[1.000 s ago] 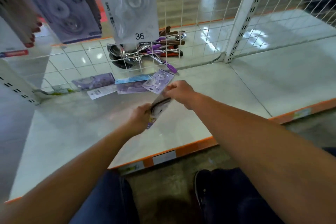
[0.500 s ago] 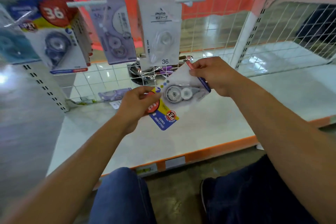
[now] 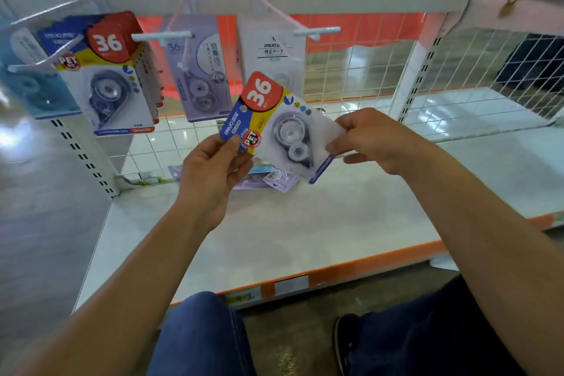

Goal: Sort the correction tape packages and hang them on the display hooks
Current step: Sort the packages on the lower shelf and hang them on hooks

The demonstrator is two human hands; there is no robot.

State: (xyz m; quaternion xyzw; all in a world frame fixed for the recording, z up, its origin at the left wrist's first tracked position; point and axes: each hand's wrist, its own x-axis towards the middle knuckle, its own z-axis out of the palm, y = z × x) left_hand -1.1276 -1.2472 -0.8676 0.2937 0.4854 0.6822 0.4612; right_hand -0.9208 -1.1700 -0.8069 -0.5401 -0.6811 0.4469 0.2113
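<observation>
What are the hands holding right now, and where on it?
One correction tape package: left hand pinches its blue corner, right hand pinches the opposite white edge.

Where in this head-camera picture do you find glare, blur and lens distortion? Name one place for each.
Head view: glare on the glossy floor tiles behind the grid; blur smears the pale blue package at the left edge; wide-angle distortion slants the perforated upright; the held package is legible.

Bare forearms; blue denim trousers; what looks like a dark shoe.
</observation>
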